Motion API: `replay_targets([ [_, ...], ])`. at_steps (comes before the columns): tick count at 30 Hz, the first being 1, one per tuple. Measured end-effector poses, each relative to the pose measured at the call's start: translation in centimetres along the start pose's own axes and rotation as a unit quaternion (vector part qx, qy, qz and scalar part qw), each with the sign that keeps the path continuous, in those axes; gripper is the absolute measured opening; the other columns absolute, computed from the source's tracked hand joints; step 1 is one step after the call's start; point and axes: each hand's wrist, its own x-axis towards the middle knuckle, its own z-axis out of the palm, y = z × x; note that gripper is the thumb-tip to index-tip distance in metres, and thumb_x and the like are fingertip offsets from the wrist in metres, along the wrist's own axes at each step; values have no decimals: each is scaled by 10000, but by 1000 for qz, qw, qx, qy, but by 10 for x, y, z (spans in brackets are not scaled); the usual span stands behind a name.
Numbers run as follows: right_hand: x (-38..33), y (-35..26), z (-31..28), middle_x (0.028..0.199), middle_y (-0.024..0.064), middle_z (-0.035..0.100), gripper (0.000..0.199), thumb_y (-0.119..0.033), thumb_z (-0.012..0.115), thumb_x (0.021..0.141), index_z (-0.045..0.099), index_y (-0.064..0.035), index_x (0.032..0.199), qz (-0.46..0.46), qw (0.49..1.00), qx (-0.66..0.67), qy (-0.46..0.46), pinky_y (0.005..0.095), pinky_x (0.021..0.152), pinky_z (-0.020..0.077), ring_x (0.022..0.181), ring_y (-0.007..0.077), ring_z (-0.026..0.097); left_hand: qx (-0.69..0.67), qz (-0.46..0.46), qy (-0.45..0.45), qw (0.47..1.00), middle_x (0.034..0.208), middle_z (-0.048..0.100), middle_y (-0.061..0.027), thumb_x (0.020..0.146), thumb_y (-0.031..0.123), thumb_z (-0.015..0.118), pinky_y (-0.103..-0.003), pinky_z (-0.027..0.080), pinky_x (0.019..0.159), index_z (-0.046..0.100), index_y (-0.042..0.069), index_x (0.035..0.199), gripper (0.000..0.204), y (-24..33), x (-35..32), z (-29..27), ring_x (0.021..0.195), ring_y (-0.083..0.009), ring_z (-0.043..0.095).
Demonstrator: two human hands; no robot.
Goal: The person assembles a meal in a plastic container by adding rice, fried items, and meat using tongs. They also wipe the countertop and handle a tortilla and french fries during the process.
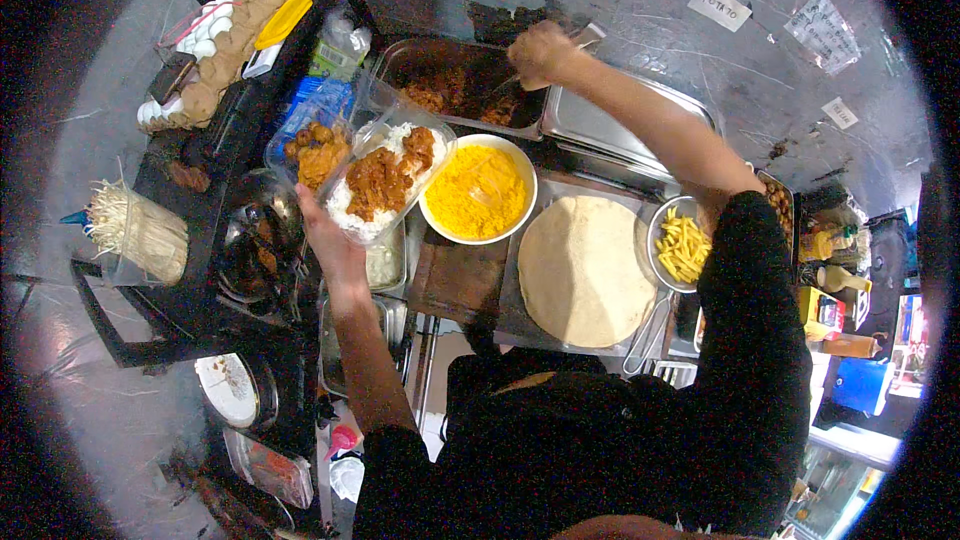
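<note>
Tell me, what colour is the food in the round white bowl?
Bright yellow; the bowl shows clearly in the head view.

A clear plastic container (385, 180) of white rice topped with brown stew is held up by the left hand (330, 240). A utensil handle (585, 37) is gripped by the right hand (542, 53) over a steel tray (455, 80) of stew. A flatbread (583, 270) is laid beside a bowl of yellow rice (478, 190).

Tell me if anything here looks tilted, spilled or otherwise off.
The clear container of rice and meat is tilted in the left hand, above the counter. Nothing appears spilled. The flatbread lies flat, and the right hand reaches into the metal tray.
</note>
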Motion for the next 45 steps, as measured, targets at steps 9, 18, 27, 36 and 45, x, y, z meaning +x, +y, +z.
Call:
replay_targets([
  [9,2,5,32,962,146,716,275,-264,650,762,737,-97,962,50,997,58,20,447,806,552,926,317,693,10,25,-2,1000,1309,550,-114,1014,485,368,-401,451,1017,461,3,1339,589,-4,-1,7,1175,-258,564],
  [18,-55,37,-2,991,154,705,341,-378,686,790,713,-112,1003,112,986,124,-8,467,796,549,934,342,682,-53,45,32,997,1327,541,-110,1016,438,415,-381,419,1037,458,2,1345,548,-32,45,-23,1189,-246,549],
  [27,-89,73,-45,894,102,710,270,-336,732,777,721,-179,996,111,981,123,100,444,752,525,861,325,675,-54,8,49,997,1360,514,-112,1010,434,434,-399,438,1023,431,43,1381,539,-36,51,3,1208,-267,541],
  [36,-157,83,-121,825,85,703,226,-337,694,809,718,-171,962,92,976,52,191,432,686,523,768,313,676,-47,0,-4,999,1347,518,-116,995,455,464,-380,403,1041,421,11,1365,580,-62,77,36,1227,-250,515],
  [45,-158,52,-97,832,104,702,318,-369,736,784,705,-175,1035,24,987,59,145,426,686,524,762,324,669,-150,-46,-91,983,1384,493,-111,1004,457,422,-402,419,1047,427,31,1371,562,-77,78,58,1244,-262,509],
])
